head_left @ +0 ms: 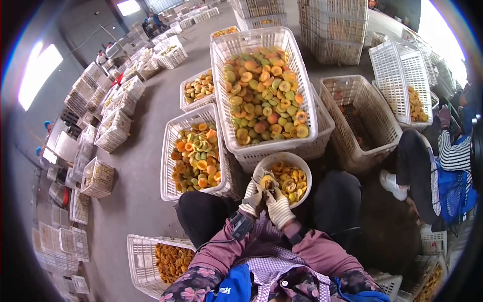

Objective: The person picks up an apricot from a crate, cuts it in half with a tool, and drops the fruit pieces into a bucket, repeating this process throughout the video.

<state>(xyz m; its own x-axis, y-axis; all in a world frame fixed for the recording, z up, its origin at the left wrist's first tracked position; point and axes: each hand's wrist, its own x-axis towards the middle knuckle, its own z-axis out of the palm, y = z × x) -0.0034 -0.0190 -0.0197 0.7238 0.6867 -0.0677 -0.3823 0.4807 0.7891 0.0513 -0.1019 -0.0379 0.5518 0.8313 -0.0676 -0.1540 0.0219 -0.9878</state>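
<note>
My left hand (254,194), in a striped knit glove, is closed round an apricot (268,181) that shows a dark middle. My right hand (275,202), gloved the same way, presses against the fruit from the right with its fingers bent. Whether a small tool sits in those fingers is hidden. Both hands are over the near left rim of a white bucket (308,176) between my knees, which holds yellow apricot pieces (292,182). Just beyond it, a large white crate (221,95) of apricots, many halved, rests on another crate.
Left of the bucket stands a crate (165,166) of apricots; a crate (138,261) of darker orange pieces is by my left leg. To the right is a mostly bare crate (382,121), and a seated person (453,171). Crate stacks (332,30) rise behind.
</note>
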